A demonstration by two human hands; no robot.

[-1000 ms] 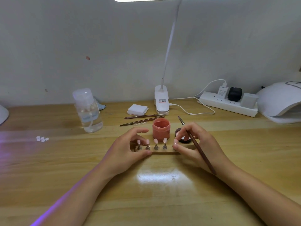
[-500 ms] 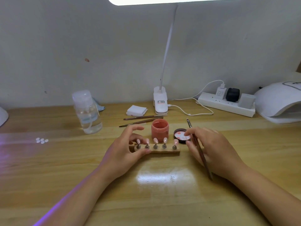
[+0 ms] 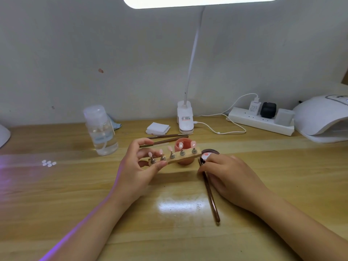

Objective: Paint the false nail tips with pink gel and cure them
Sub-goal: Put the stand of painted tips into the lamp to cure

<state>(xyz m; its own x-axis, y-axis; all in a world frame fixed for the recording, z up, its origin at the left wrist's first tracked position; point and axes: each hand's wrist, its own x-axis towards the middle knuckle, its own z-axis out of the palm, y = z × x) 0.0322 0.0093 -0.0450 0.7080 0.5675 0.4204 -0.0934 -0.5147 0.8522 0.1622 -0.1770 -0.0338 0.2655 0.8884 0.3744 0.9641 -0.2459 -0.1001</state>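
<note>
**Nail Tip Holder Raised Above the Table**

The glossy wooden table (image 3: pixel 94 204) carries a slim brown brush (image 3: pixel 211 196) near its middle, under the right hand (image 3: pixel 229 178), whose fingers curl down onto it. The left hand (image 3: pixel 137 166) pinches the left end of the wooden holder (image 3: pixel 175 157); since half a second ago, the holder has left the surface and tilted up rightward. Five pink nail tips (image 3: pixel 170 148) stand on metal pegs. Behind: coral gel jar (image 3: pixel 185 161), white curing lamp (image 3: pixel 323 119) at the far right edge, plain grey wall (image 3: pixel 75 53).
</note>
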